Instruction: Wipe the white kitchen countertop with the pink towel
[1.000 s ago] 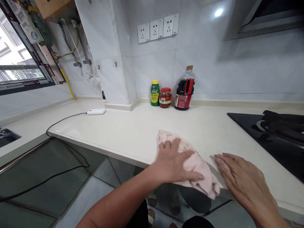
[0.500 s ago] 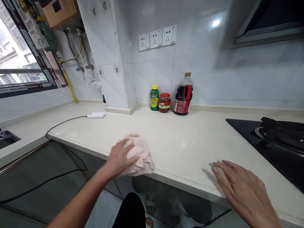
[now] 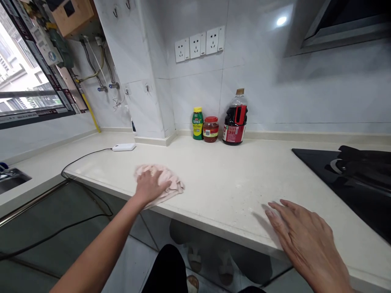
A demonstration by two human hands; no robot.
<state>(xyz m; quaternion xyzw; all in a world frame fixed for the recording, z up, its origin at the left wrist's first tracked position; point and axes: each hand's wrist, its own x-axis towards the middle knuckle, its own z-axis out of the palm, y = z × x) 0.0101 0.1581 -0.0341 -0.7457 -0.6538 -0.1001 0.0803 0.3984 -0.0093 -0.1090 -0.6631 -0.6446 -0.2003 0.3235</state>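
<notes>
A crumpled pale pink cloth [image 3: 171, 184] lies on the cream countertop [image 3: 226, 175], close to its front edge. My left hand [image 3: 148, 188] presses down on the cloth and holds it against the surface, fingers over its left part. Over the counter's front right stands my right hand [image 3: 305, 236], with bent, slightly spread fingers and nothing in them. Its shadow falls on the counter beside the thumb. Small dark specks dot the surface between the two hands.
Against the wall stand a green bottle with yellow cap [image 3: 198, 124], a red-lidded jar [image 3: 210, 129] and a large dark sauce bottle [image 3: 234, 120]. A black gas stove [image 3: 332, 175] is at right. A white device [image 3: 124, 147] trails a black cable near the sink [image 3: 14, 181].
My left hand has slid the cloth leftward along the counter, and the cloth lies more spread out. My right hand has shifted slightly left in view, still empty.
</notes>
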